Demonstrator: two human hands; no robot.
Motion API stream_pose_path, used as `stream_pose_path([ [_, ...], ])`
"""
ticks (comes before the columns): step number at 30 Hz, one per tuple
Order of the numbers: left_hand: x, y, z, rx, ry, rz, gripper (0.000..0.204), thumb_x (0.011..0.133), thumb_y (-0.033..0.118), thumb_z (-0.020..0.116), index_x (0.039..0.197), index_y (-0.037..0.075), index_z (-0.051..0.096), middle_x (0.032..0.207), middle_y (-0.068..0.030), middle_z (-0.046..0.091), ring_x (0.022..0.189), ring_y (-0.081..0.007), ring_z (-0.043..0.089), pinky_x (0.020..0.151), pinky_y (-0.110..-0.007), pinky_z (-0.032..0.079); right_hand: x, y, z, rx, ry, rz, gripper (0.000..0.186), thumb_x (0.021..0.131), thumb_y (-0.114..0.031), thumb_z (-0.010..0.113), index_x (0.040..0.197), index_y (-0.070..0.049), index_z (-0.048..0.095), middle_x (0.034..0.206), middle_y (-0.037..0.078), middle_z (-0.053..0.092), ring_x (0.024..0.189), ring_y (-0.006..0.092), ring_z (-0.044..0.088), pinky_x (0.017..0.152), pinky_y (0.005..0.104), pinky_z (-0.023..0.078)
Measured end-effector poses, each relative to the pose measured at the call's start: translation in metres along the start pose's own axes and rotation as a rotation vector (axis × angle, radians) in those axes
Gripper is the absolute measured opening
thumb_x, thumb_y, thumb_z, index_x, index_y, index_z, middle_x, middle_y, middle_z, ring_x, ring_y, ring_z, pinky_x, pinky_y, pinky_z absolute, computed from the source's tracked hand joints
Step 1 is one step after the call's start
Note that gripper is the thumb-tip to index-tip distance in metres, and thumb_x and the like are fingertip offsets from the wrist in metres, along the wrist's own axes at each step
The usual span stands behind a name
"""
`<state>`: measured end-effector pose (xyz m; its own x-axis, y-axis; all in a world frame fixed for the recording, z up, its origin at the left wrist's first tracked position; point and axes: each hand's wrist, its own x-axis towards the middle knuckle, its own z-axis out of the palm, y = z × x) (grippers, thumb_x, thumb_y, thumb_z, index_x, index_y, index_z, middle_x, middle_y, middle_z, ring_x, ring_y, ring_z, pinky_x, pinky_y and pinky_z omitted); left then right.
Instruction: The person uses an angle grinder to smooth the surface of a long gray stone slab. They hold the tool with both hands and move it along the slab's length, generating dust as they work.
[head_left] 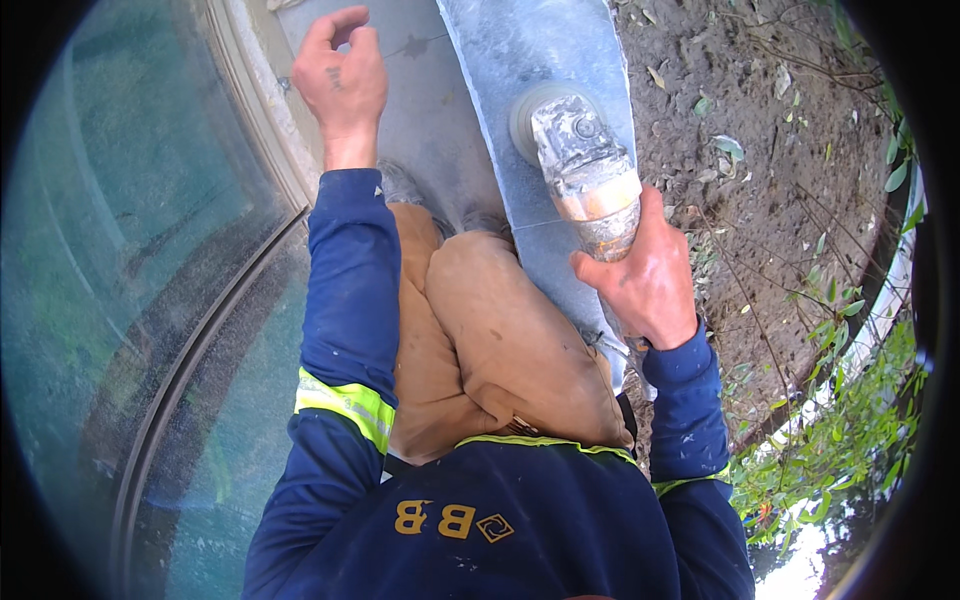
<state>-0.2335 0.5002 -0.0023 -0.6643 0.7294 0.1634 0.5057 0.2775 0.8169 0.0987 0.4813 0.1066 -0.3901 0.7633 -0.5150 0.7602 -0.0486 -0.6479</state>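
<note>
The angle grinder [588, 170], its long axis toward eleven o'clock, is gripped by the nearer right hand [650, 272] (left hand [342, 82] loosely curled, seemingly empty).

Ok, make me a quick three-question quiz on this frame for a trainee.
1. What ground borders the grey slab on the picture's right side?
2. True or false: the left hand also grips the grinder.
3. The grinder's head is seen over: A) the green glass, B) the slab, C) the foliage.

Key: 1. Soil with scattered leaves. 2. False; only the right hand holds it. 3. B.
</note>
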Motion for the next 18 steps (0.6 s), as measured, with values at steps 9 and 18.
stream_pose_path([
  [9, -0.0039, 0.0065, 0.0031, 0.085, 0.013, 0.049, 0.021, 0.089, 0.004, 0.061, 0.104, 0.0, 0.076, 0.096, -0.0066, 0.077, 0.088, -0.0125, 0.07, 0.082, -0.027, 0.054, -0.0007, 0.0025, -0.0001, -0.006, 0.004, 0.004, 0.072, 0.069, -0.021, 0.082, 0.126, 0.008, 0.049, 0.091, 0.03, 0.071, 0.086, 0.0482, 0.07, 0.075, 0.0518, 0.058],
  [18, -0.0034, 0.0095, 0.0039, 0.106, 0.002, 0.038, 0.021, 0.089, 0.004, 0.061, 0.104, 0.0, 0.076, 0.097, -0.0066, 0.077, 0.089, -0.0133, 0.07, 0.082, -0.027, 0.054, 0.0016, -0.0001, 0.0, 0.02, -0.006, 0.011, 0.074, 0.069, -0.021, 0.082, 0.128, 0.008, 0.047, 0.093, 0.031, 0.071, 0.087, 0.0487, 0.07, 0.076, 0.0519, 0.058],
])
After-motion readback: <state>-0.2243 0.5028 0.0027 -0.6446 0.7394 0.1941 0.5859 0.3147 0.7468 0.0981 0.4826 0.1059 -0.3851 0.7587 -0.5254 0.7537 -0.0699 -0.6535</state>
